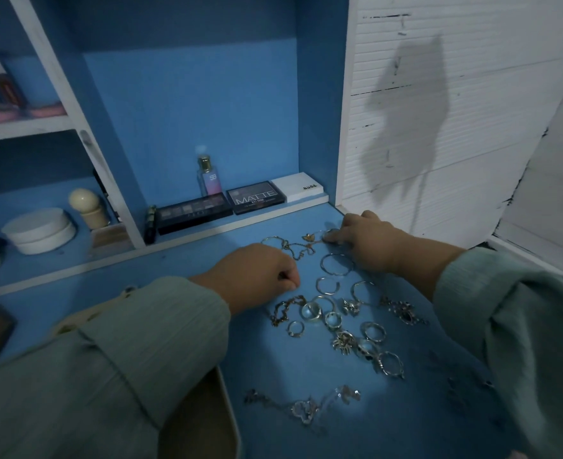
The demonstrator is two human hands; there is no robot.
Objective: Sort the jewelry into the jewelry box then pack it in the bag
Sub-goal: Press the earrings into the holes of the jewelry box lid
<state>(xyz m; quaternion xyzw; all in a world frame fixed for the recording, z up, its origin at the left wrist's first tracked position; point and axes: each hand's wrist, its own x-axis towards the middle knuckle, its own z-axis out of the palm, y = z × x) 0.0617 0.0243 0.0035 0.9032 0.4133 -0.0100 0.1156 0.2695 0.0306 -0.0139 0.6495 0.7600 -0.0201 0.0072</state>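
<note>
Several rings (374,331), hoops (336,264), chains (285,309) and a necklace (303,407) lie spread on the blue desk (273,366). My right hand (369,241) reaches to the far end of the spread, its fingertips pinching a thin gold chain with a small pendant (310,238). My left hand (260,276) rests as a fist on the desk just left of the hoops; whether it holds anything is hidden. A cream box corner (227,409), possibly the jewelry box, shows under my left sleeve. No bag is in view.
Makeup palettes (255,197), a white box (298,187) and a perfume bottle (207,175) line the back ledge. A round white container (40,228) and a cream knob-shaped object (86,207) stand on the left shelf. A white wall closes the right side.
</note>
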